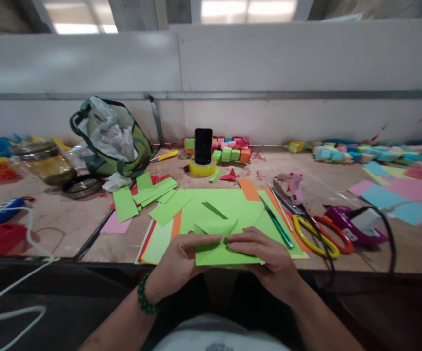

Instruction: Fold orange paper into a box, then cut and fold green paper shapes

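Note:
Between my hands is a piece of green paper [214, 256] with folded flaps, held over the table's front edge. My left hand [179, 261] grips its left side, the fingers lying along the top and partly hidden behind. My right hand [265, 251] holds the right side, its fingers pressed on the paper's upper face. A green bead bracelet [142, 294] circles my left wrist. Under and behind the folded piece lies a stack of coloured sheets [196, 209] with light green on top. A green pen-like tool [277, 222] rests on the stack's right side.
Right of the stack lie scissors [316, 237] with yellow and red handles, a pink glue gun [291, 187] and a purple device [355, 226] with cables. Cut green strips [125, 204] lie to the left. Behind stand a phone [203, 145] on yellow tape [201, 168] and a green bag [141, 144].

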A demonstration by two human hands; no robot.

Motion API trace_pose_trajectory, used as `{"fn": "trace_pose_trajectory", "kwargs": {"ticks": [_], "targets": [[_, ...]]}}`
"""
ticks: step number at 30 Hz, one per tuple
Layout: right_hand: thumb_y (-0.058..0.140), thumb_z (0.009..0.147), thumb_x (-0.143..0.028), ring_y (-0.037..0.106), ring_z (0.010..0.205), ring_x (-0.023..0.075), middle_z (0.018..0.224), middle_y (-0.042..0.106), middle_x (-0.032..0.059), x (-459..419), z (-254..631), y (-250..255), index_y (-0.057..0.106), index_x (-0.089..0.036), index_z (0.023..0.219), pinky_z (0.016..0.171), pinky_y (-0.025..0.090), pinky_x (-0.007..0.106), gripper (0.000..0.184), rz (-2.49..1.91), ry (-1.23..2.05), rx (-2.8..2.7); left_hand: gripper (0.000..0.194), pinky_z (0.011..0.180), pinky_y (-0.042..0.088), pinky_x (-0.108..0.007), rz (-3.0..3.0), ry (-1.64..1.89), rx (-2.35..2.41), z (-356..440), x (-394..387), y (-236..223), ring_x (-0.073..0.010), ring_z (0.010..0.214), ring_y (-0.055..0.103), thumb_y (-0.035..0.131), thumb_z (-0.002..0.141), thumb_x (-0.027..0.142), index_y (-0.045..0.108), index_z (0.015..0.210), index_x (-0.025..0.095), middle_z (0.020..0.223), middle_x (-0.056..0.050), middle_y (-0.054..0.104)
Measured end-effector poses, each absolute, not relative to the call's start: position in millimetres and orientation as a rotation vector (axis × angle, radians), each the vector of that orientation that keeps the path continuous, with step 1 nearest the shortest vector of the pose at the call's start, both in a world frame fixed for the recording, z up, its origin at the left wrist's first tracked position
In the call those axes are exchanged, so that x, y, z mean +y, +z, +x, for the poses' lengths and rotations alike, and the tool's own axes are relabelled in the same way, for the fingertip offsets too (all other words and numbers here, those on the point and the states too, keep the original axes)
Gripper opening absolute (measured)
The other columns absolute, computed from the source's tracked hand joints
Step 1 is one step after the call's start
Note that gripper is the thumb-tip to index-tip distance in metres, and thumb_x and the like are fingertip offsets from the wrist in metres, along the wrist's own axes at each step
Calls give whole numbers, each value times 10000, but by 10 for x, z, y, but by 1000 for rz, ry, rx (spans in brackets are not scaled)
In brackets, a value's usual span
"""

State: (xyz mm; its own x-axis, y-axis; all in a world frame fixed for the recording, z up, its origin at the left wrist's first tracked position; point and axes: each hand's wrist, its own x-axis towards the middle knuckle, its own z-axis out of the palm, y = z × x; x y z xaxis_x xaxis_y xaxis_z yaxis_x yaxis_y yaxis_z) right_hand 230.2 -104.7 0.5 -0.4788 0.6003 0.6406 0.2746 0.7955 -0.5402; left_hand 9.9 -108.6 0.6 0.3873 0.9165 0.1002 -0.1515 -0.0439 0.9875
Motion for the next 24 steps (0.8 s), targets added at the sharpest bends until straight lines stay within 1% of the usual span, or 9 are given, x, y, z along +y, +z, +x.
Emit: {"fn": "trace_pose_trajectory", "kwargs": {"ticks": [3,6,8,10,13,16,18,20,24], "targets": [[610,862,-262,637,974,206,1051,688,100,-1083,2285,-2,679,-250,1093,832,521,363,242,-730,616,-1954,240,671,505,-276,1479,1049,848,87,-1086,6,-190,707,640,694,785,351,768,890,148,750,-71,725],[683,806,-309,602,1067,233,1144,647,102,-1102,2241,-27,689,-263,1070,855,519,373,269,-833,762,-1716,229,750,496,-296,1555,1082,838,125,-1086,0,-198,778,638,624,844,331,759,891,153,811,-65,729],[669,817,-295,627,1001,221,1088,667,92,-1102,2203,-30,721,-239,895,824,526,358,110,-875,804,-1613,195,738,489,-280,1566,1094,857,159,-1085,-8,-182,759,622,636,832,312,746,846,151,790,-54,715],[650,828,-253,650,884,191,967,691,73,-1102,2167,-16,698,-214,738,788,526,335,110,-916,785,-1594,152,653,474,-234,1505,1130,912,188,-1078,-28,-145,684,585,680,793,299,713,807,151,733,-28,677],[654,814,-211,642,828,180,893,681,62,-1107,2110,-4,669,-203,697,781,515,331,118,-957,669,-1648,155,589,439,-177,1337,1274,973,229,-1055,-87,-105,660,538,715,760,293,639,800,163,719,12,609],[674,784,-194,617,894,181,999,629,68,-1103,2034,-41,631,-209,745,797,510,323,59,-978,591,-1547,173,634,447,-159,1219,1406,976,276,-1030,-129,-92,707,552,703,777,267,597,882,178,768,22,596],[687,767,-204,603,910,161,1141,569,70,-1085,1982,-78,596,-235,912,780,518,300,174,-980,657,-1379,379,685,480,-186,1153,1392,931,304,-1023,-115,-105,738,594,687,793,248,534,1137,205,817,11,627],[708,744,-238,606,881,142,1238,518,79,-1062,1947,-101,508,-271,1123,740,532,283,430,-983,809,-1233,663,738,511,-236,1113,1363,881,320,-1024,-74,-136,789,637,669,803,241,334,1375,220,870,-14,663],[728,727,-334,617,821,156,989,605,41,-1040,1969,-77,404,-254,1287,702,533,283,652,-979,1141,-1196,838,751,524,-253,1163,1322,876,305,-1023,-9,-150,831,654,654,802,233,155,1474,222,928,-35,696]]}}
